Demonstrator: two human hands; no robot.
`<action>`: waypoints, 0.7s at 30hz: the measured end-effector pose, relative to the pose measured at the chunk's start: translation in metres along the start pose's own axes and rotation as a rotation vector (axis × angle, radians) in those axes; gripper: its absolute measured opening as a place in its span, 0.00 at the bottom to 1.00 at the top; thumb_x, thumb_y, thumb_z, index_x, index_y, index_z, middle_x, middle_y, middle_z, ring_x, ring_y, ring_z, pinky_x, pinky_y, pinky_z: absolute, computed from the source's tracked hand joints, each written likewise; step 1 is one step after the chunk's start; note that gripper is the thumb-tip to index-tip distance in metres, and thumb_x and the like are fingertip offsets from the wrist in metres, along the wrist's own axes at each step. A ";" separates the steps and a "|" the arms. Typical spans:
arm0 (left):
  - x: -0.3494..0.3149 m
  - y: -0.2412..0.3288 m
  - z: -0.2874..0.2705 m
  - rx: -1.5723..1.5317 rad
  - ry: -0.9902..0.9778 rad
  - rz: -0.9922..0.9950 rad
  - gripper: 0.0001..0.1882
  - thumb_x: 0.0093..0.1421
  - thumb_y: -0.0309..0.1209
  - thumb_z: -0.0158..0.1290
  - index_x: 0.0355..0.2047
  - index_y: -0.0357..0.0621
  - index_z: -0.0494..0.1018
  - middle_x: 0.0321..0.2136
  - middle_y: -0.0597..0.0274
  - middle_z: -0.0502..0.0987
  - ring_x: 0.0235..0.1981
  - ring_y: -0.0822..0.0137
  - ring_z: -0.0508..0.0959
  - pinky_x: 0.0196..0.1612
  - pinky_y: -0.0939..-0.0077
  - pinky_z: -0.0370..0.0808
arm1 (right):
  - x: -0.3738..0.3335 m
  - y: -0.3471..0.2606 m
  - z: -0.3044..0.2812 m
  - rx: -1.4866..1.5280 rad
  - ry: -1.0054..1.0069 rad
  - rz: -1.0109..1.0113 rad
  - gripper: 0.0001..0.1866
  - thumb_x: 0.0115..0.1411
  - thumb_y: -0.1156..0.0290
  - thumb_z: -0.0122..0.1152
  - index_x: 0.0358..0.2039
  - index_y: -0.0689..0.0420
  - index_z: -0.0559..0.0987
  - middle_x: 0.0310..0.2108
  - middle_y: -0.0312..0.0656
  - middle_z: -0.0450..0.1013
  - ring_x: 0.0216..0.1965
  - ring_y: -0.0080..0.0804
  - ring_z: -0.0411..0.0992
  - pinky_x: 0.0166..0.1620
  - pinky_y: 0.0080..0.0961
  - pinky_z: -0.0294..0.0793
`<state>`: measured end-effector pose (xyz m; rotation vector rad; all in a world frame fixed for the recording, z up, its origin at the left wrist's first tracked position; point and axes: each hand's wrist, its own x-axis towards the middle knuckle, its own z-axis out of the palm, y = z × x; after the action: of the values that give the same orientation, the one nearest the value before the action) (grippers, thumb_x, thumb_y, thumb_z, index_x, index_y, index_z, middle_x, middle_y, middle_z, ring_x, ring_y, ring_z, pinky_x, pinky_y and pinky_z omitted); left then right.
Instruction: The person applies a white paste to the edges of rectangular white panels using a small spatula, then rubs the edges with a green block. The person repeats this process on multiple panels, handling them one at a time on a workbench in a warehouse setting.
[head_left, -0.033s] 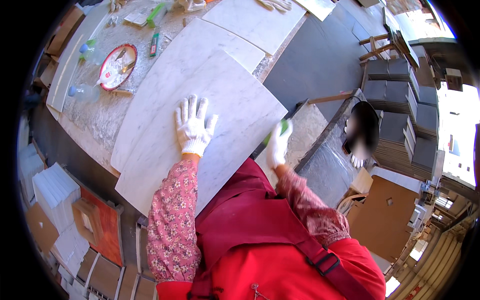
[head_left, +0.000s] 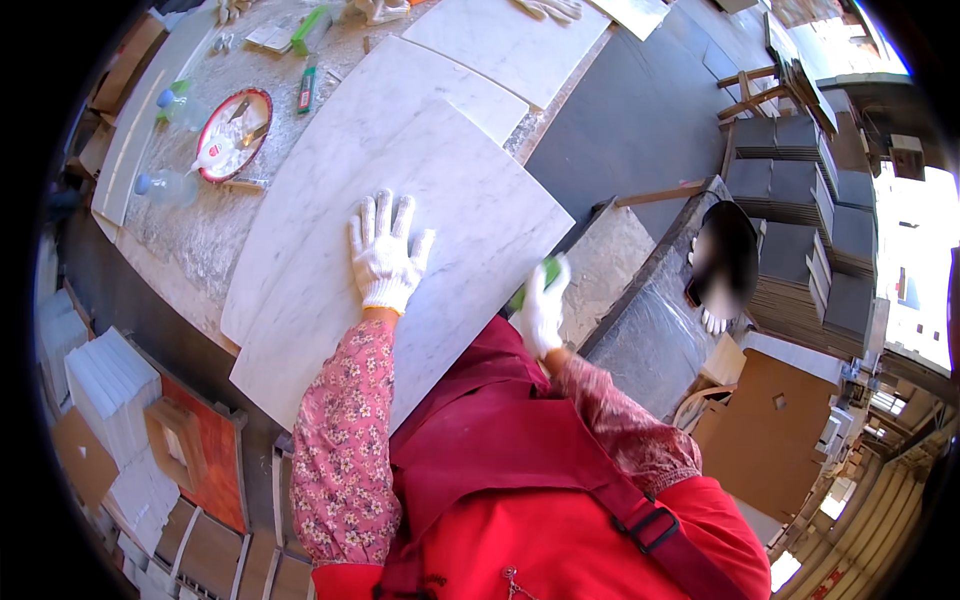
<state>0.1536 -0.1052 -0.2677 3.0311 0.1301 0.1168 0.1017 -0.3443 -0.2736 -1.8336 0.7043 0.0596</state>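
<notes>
A white marble slab with faint grey veins [head_left: 460, 220] lies across the near side of the worktable, over part of another pale slab [head_left: 450, 85]. My left hand [head_left: 382, 258], in a white knit glove, rests flat on it with the fingers spread. At the slab's right edge, my gloved right hand [head_left: 543, 310] is closed around a small green block [head_left: 551, 268], its fingers slightly blurred. The block is by the edge, mostly covered by the hand; whether it touches the stone I cannot tell.
A red-rimmed bowl [head_left: 268, 105] with tools, a plastic bottle [head_left: 170, 187] and a green box [head_left: 307, 88] stand on the dusty table. Grey tile stacks [head_left: 790, 225] rise at the right. Past a low slab-topped bench [head_left: 650, 335] are another person's white gloves [head_left: 715, 322].
My right hand, with the green block, has moved down and slightly left along the slab's right edge, nearer my body. My left hand and the slab stay in place.
</notes>
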 end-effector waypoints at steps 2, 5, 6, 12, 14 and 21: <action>-0.002 -0.002 0.000 0.007 0.020 0.011 0.33 0.66 0.56 0.48 0.67 0.59 0.67 0.70 0.57 0.62 0.71 0.51 0.58 0.72 0.48 0.50 | -0.016 0.034 -0.012 -0.160 -0.148 -0.017 0.36 0.71 0.54 0.52 0.73 0.54 0.53 0.60 0.49 0.67 0.56 0.35 0.69 0.59 0.33 0.69; -0.001 -0.002 -0.001 0.020 -0.001 -0.006 0.33 0.66 0.56 0.49 0.67 0.58 0.67 0.71 0.56 0.61 0.71 0.51 0.58 0.72 0.48 0.52 | 0.055 -0.016 -0.025 0.208 0.012 0.079 0.36 0.72 0.50 0.50 0.71 0.57 0.54 0.47 0.39 0.70 0.36 0.24 0.68 0.37 0.24 0.73; -0.001 0.000 -0.004 0.026 -0.017 -0.006 0.33 0.66 0.55 0.49 0.67 0.58 0.66 0.71 0.56 0.61 0.72 0.51 0.58 0.72 0.48 0.52 | 0.087 -0.023 -0.031 0.253 0.043 0.026 0.34 0.72 0.50 0.50 0.70 0.58 0.58 0.46 0.38 0.69 0.35 0.23 0.68 0.38 0.23 0.72; 0.008 0.002 0.005 0.020 0.043 0.020 0.32 0.65 0.56 0.49 0.66 0.59 0.68 0.69 0.57 0.64 0.70 0.50 0.60 0.71 0.48 0.53 | 0.015 0.006 0.002 0.085 -0.051 0.134 0.33 0.73 0.52 0.50 0.70 0.56 0.57 0.66 0.50 0.62 0.66 0.39 0.61 0.67 0.35 0.58; 0.004 0.002 -0.005 -0.004 0.006 -0.008 0.32 0.65 0.55 0.50 0.67 0.59 0.67 0.70 0.57 0.62 0.71 0.49 0.58 0.72 0.47 0.52 | -0.015 0.023 -0.008 -0.110 -0.204 0.170 0.34 0.71 0.51 0.54 0.70 0.53 0.59 0.64 0.46 0.64 0.66 0.38 0.61 0.65 0.36 0.62; -0.003 -0.003 -0.009 -0.045 0.002 -0.001 0.33 0.69 0.58 0.41 0.69 0.59 0.64 0.71 0.55 0.60 0.73 0.47 0.55 0.72 0.42 0.48 | 0.114 -0.027 -0.019 0.191 -0.031 0.034 0.27 0.70 0.44 0.55 0.57 0.52 0.71 0.43 0.33 0.68 0.40 0.25 0.67 0.40 0.30 0.73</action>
<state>0.1500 -0.1011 -0.2592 2.9864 0.1280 0.1212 0.2026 -0.4051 -0.2856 -1.6353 0.6949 0.0415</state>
